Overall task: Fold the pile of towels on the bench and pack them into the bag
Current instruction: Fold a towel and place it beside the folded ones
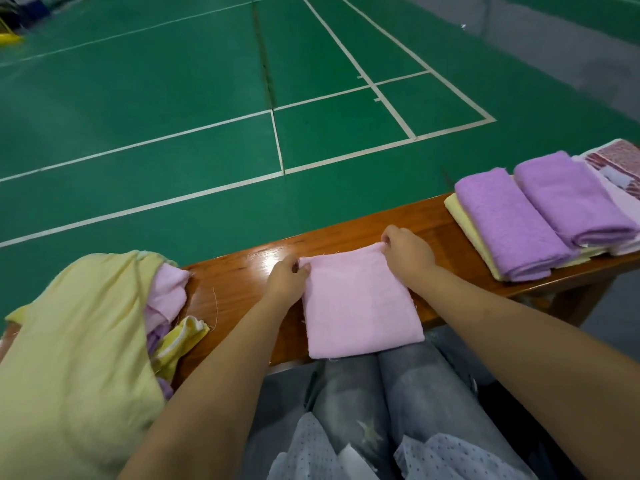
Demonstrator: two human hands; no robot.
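Note:
A folded pink towel (358, 303) lies on the wooden bench (235, 275) in front of me, its near edge hanging over the bench. My left hand (285, 280) pinches its far left corner and my right hand (407, 252) pinches its far right corner. At the left sits a loose pile of towels (79, 344), a large pale yellow one on top with pink, purple and yellow ones under it. At the right, folded purple towels (540, 213) lie on folded pale yellow ones. No bag shows in view.
Beyond the bench stretches a green court floor (173, 98) with white lines. A red-and-white patterned cloth (620, 164) lies at the far right of the bench. My legs in grey jeans (381, 403) are under the bench's near edge.

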